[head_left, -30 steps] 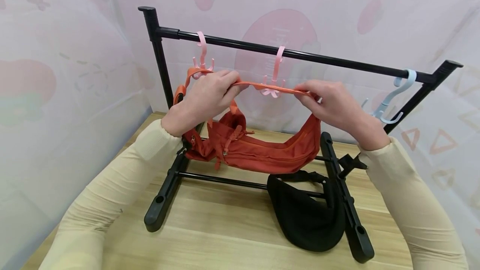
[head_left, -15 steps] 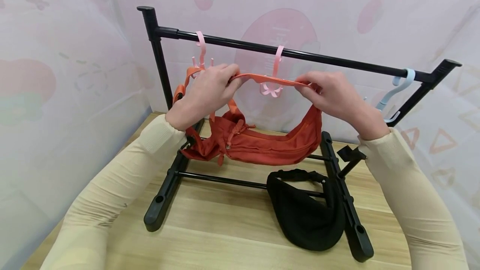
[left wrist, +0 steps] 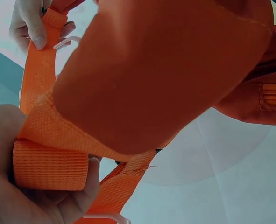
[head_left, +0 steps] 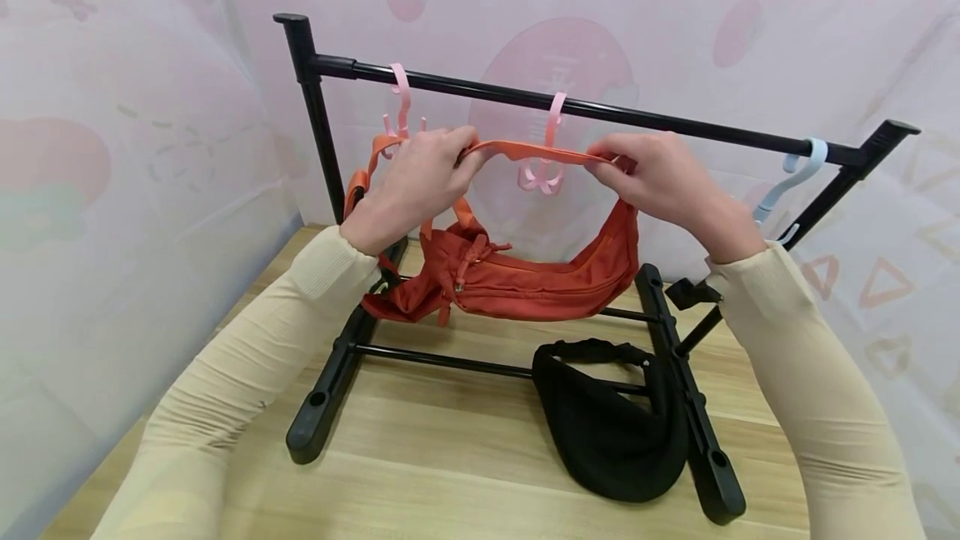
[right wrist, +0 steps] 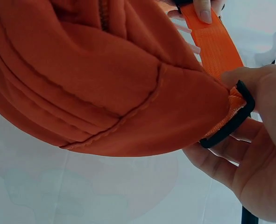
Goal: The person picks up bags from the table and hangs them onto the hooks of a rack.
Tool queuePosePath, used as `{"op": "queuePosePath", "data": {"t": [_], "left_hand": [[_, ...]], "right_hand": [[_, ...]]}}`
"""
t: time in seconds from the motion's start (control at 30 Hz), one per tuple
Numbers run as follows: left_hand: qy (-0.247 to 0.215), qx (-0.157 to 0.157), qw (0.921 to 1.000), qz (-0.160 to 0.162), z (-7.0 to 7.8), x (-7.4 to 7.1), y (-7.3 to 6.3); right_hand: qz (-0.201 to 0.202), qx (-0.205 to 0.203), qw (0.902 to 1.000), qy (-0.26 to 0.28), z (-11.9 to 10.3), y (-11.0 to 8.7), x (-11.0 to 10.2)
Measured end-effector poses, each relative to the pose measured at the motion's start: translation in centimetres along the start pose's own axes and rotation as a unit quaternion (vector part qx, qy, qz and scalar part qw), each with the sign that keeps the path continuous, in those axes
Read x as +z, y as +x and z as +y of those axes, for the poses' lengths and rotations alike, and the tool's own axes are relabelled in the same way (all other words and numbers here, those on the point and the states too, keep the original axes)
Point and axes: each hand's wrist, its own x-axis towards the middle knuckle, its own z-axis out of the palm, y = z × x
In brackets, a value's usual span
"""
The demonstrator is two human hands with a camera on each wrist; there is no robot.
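A red-orange waist bag [head_left: 551,290] hangs by its orange strap [head_left: 528,150] below the rack's top bar. My left hand [head_left: 422,177] pinches the strap on the left, and my right hand [head_left: 660,177] pinches it on the right. Between them the strap runs level across the middle pink hook [head_left: 553,127]; whether it touches the hook is unclear. Another strap length passes by the left pink hook [head_left: 402,98], partly behind my left hand. In the left wrist view a webbing loop [left wrist: 51,165] lies in my left hand. A black buckle [right wrist: 229,119] sits by my right fingers.
The black rack [head_left: 465,90] stands on a wooden table [head_left: 420,440]. A light blue hook [head_left: 795,177] hangs at the bar's right end. A black bag [head_left: 611,440] lies over the lower bar at right. Printed cloth walls [head_left: 150,190] enclose the table.
Both hands have risen slightly, lifting the bag and its strap. The strap now crosses the middle pink hook higher up, above its prongs. The black bag has stayed in place.
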Motion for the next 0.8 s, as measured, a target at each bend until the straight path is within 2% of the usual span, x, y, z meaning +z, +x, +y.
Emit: {"op": "queuePosePath", "data": {"t": [0.2, 0.47, 0.8], "left_hand": [[-0.01, -0.005, 0.9999, -0.006, -0.1, 0.3, 0.1], [-0.031, -0.008, 0.9995, 0.0, -0.1, 0.9, 0.2], [-0.042, 0.0, 0.9991, 0.003, -0.3, 1.4, -0.3]], "right_hand": [[-0.01, 0.012, 0.9999, 0.003, 0.4, 0.0, 0.3], [-0.008, 0.007, 0.9999, 0.009, 0.8, -0.2, 0.8], [-0.018, 0.018, 0.9995, 0.019, 0.8, -0.2, 1.3]]}}
